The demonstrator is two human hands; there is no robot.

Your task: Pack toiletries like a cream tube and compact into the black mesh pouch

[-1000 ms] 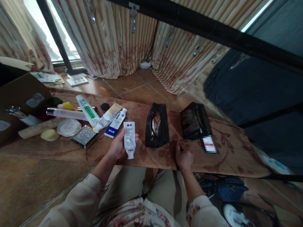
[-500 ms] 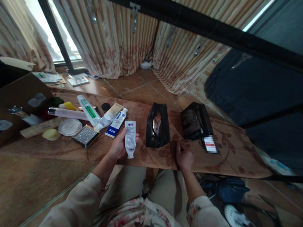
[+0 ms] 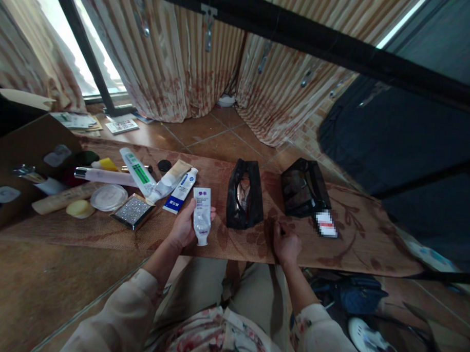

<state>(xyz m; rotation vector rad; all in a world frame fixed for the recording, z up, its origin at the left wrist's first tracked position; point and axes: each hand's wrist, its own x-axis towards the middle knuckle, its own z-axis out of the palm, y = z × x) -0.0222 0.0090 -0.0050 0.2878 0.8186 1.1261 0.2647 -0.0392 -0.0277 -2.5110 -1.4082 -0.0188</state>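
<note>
Looks out over striped curtains point(image 3: 192, 66) and a tiled floor point(image 3: 211, 139) beyond the back edge of a brown, leaf-patterned tabletop point(image 3: 364, 232). From left end to right: cardboard box point(image 3: 33, 146), glittery case point(image 3: 132, 211), green-marked tube point(image 3: 137, 171), blue-and-white tube point(image 3: 180, 191), open black pouch point(image 3: 256, 200), second black pouch point(image 3: 296, 193). Near the front edge's middle, held in the left grip point(image 3: 184, 226): white tube point(image 3: 201, 216). Shows purple lettering, looks crinkled, narrows toward the front edge. Farther right, near that edge: right grip point(image 3: 287, 244), curled narrow.
</note>
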